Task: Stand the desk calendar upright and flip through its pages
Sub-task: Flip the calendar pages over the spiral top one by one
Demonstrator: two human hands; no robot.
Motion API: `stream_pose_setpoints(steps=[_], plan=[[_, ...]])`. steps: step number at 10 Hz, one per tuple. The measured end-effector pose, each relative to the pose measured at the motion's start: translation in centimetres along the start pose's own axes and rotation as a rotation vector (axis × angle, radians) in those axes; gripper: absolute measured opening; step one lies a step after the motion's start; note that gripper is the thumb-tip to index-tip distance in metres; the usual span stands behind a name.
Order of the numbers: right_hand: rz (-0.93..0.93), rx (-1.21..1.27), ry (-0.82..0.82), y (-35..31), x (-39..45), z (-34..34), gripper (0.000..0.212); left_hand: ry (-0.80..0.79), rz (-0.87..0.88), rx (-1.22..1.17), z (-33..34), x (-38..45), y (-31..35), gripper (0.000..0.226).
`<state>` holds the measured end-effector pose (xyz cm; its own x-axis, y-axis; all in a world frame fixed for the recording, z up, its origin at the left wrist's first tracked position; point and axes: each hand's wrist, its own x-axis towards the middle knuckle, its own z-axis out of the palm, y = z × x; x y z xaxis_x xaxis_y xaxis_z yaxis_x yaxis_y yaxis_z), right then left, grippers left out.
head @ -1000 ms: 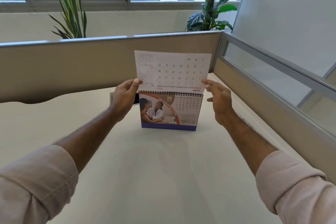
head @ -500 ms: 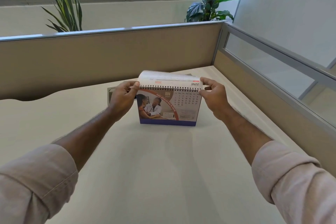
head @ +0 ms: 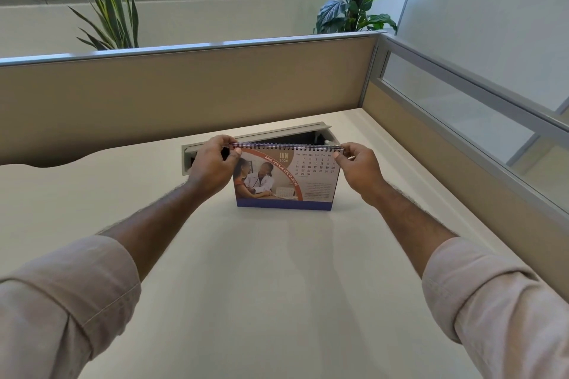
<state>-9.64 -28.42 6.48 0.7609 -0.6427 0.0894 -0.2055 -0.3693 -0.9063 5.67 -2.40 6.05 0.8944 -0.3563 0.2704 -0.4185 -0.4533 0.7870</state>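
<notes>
Head cam: our left hand [head: 212, 168] and right hand [head: 358, 168] pinch the desk calendar [head: 286, 180] top corners, yanking could topple it

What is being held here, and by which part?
The desk calendar, by its top corners at the spiral binding: left hand pinching the left corner, right hand the right.

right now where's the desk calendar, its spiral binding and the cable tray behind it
desk calendar [head: 286, 184], head view, on the printed June page
spiral binding [head: 286, 147], head view, middle of the wire coil along the top edge
cable tray [head: 277, 132], head view, on its raised grey lid
</notes>
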Motion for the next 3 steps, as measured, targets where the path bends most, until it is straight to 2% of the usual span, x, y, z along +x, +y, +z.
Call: stream_pose_setpoints(steps=[1,2,3], plan=[[-0.005,-0.003,0.004,0.0,0.0,0.0,0.025,-0.021,-0.015,0.033,0.0,-0.2,0.1,0.025],[-0.118,-0.117,0.124,-0.6,-1.2,0.0,0.028,0.036,0.059,0.22,-0.5,-1.7,0.6,0.048],[-0.348,-0.331,0.255,0.4,-3.0,0.1,0.041,0.092,0.167,0.288,-0.4,-3.7,0.4,0.058]])
